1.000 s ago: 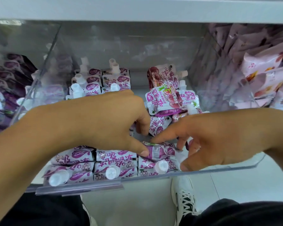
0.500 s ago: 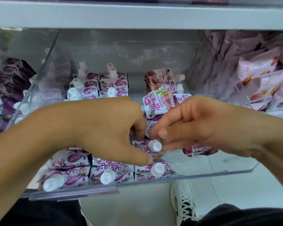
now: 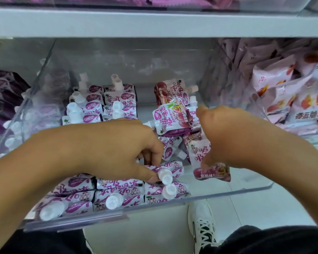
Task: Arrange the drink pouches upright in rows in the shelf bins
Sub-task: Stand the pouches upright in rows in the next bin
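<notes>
A clear plastic shelf bin holds purple-and-white spouted drink pouches. Rows of them stand at the front left and at the back left. A loose jumble of pouches lies in the middle right. My left hand reaches into the bin and pinches a purple pouch near its white cap, at the end of the second row. My right hand grips a dark red pouch from above, and its lower end hangs out below my fingers.
A clear divider separates a left bin of dark purple pouches. On the right sits a bin of pink snack bags. A white shelf board runs overhead. Below are a white tiled floor and my white shoe.
My right hand has moved right and back, away from my left hand, carrying the dark red pouch. My left hand now pinches the purple pouch by its cap. The view tilted down slightly.
</notes>
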A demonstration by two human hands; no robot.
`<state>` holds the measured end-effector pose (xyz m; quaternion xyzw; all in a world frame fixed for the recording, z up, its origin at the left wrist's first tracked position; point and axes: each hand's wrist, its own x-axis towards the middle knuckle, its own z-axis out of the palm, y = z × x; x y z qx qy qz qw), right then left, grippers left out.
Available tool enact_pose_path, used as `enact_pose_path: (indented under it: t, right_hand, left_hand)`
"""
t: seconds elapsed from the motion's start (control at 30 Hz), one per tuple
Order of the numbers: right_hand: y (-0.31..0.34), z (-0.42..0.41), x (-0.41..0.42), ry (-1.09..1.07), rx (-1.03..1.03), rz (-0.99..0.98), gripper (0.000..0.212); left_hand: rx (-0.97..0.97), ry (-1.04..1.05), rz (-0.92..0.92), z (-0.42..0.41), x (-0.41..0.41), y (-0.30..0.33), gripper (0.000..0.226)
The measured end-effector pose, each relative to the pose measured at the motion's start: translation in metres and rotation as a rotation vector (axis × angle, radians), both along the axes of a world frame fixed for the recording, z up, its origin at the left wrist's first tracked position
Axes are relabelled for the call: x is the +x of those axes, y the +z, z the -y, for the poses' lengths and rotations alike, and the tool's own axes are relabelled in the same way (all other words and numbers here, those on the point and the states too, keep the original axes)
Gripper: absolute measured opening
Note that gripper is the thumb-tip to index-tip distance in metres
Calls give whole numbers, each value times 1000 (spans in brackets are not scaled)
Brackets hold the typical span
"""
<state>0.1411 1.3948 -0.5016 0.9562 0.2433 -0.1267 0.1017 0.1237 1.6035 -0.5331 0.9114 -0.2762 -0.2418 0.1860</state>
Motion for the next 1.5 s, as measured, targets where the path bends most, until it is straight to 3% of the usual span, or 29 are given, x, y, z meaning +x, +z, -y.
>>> enact_pose_path:
  t: [0.1,0.17,0.3,0.4,0.5,0.6,0.77,0.87,0.97,1.1,1.23,1.33,1.43,1.5]
  right_hand:
    - [8,6,0,35,83,-181,42]
    - [14,13,6,87,200,-203,32]
    - [18,13,20,143,647,-200,15]
    - [2,-2,20,151,756,-358,11]
    - [-12,-12,19,-22,944,-568,18]
    - [-11,-12,25,-282,1111,-666,20]
    - [-12,-11,27,-324,964,-565,12]
    - [-9,-5,30,-137,524,-353,6]
    - [-19,-13,19,21,192,-241,20]
    - [-33,-20,11,59,192,-156,35]
    - [-38,-7,26,50,383,-283,12]
    - [-38,-4,28,-11,489,-378,20]
    - [-30,-3,26,-75,594,-396,23]
    - [-27,-3,25,-94,538,-302,21]
  left_hand:
    - [-1,-1,5,-5,-2,4,46]
    - [4,-10,-5,-8,-1,7,53]
    - [52,-60,-83,-9,-3,17,53]
    - [-17,39,69,-9,-3,32,42]
    - [-122,300,379,-11,-2,42,51]
    - [-86,290,358,-5,-2,36,44]
    - [-110,194,272,-2,-2,27,22]
    - [-205,241,279,-9,-2,32,16]
    - [-400,392,328,-21,2,40,7]
    - [-369,426,327,-28,2,40,17]
    - [-99,205,464,-11,-9,25,51]
    - [41,173,553,-7,-7,18,31]
    - [-18,191,583,-8,-5,20,27]
    - [-100,275,574,-11,-4,25,24]
